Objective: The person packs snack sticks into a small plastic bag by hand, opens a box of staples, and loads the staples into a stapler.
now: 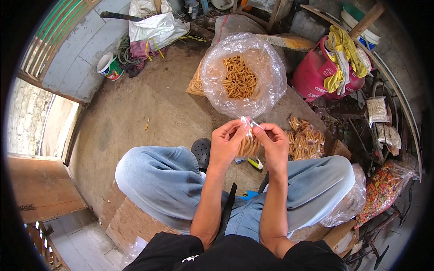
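Between my hands is a small clear plastic bag (249, 145) with brown stick snacks inside. My left hand (224, 141) pinches its top edge from the left, and my right hand (273, 139) pinches it from the right. Just beyond them stands a large open clear plastic sack (212, 101), with a heap of stick snacks (239, 77) showing through its mouth. To the right of my right hand lie several filled snack packs (306, 140). Below the small bag, a green and white tool (255, 163), perhaps a cutter, rests on the floor, partly hidden.
A pink gas cylinder (314, 70) with yellow cloths stands at the back right. On the left are a small paint bucket (110, 66) and a white sack (156, 29). A bag of colourful snacks (386, 183) sits at the right. My shoe (201, 152) is on the concrete floor (131, 104).
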`<state>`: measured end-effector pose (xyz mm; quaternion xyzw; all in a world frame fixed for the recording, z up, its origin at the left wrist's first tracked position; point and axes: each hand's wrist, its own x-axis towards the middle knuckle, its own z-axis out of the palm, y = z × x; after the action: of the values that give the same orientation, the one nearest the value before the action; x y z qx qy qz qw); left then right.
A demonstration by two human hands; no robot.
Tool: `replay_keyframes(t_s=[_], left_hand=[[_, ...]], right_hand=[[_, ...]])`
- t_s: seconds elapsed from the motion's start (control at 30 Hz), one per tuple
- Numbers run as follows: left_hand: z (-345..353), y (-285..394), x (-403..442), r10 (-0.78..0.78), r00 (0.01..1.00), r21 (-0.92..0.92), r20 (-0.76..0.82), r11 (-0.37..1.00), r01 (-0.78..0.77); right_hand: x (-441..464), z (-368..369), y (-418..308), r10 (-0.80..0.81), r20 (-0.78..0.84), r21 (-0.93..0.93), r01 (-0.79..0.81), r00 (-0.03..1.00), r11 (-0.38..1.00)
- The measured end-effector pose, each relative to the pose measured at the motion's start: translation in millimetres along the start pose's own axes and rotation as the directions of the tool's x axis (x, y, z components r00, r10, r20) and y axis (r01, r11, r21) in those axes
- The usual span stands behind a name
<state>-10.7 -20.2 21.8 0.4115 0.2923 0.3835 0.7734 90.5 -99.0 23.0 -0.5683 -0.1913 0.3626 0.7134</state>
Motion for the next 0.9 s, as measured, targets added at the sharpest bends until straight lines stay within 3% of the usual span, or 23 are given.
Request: replay_keyframes(t_s=[0.13, 0.33, 0.5, 0.7, 0.9], left_hand=[[-7, -2, 1, 0.022, 0.998, 0.063, 0.053, 0.998, -0.025], [-2, -1, -1, 0.121, 0.992, 0.166, 0.039, 0.978, -0.126], [4, 0, -4, 0.188, 0.982, 0.29, -0.011, 0.94, -0.177], [4, -7, -3, 0.338, 0.941, 0.272, -0.005, 0.906, -0.324], [1, -3, -3, 0.319, 0.944, 0.344, 0.082, 0.88, -0.327]], right_hand=[[1, -3, -1, -0.009, 0.035, -0.037, 0.01, 0.999, 0.999], [-1, 0, -5, 0.043, 0.055, -0.048, -0.041, 0.998, 0.998], [0, -1, 0, -0.012, 0.001, -0.01, 0.012, 1.0, 1.0], [0, 1, 2, -0.033, -0.061, 0.017, 0.034, 0.998, 0.999], [0, 2, 2, -0.046, -0.073, 0.047, 0.049, 0.996, 0.998]])
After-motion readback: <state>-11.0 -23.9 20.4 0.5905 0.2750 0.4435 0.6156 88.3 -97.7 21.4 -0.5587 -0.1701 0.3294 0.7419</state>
